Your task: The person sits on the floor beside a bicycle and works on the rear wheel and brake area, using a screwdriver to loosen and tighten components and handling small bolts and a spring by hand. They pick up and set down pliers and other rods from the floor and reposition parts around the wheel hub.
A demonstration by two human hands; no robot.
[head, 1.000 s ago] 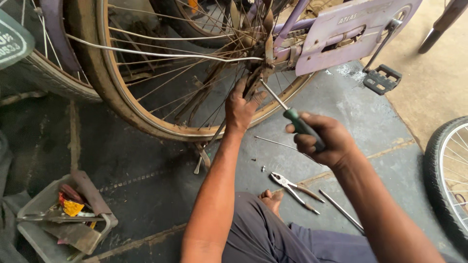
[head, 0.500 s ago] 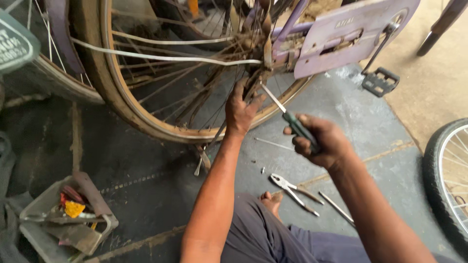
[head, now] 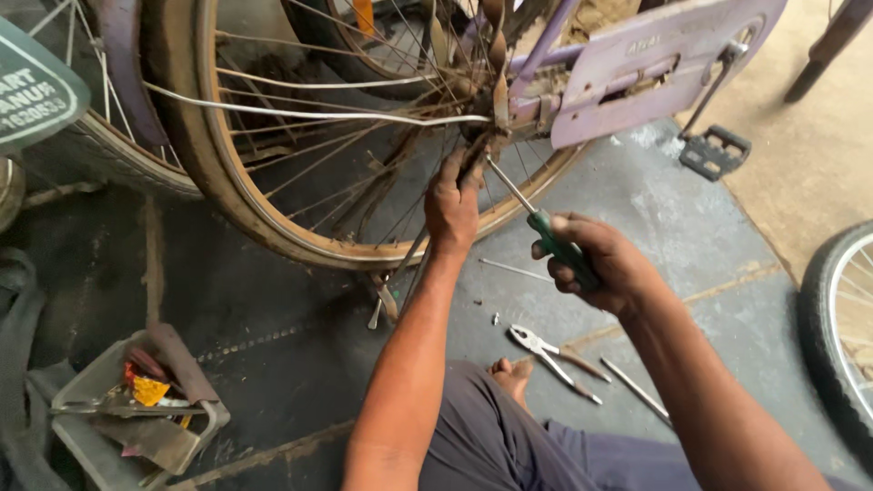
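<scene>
Your right hand, fingers wrapped round the screwdriver, has driven its tip into the hub; your left hand still pinches there.

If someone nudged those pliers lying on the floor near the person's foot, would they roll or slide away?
Probably not. The pliers lie flat on the floor with handles spread, so they would likely scrape along rather than roll. They look like metal, so likely stiff and heavy for their size. The thin rod beside them seems likelier to roll.

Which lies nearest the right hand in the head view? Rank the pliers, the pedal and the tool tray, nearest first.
From the right hand:
1. Pliers, on the floor just below it.
2. Pedal, up and to its right.
3. Tool tray, far off at lower left.
</scene>
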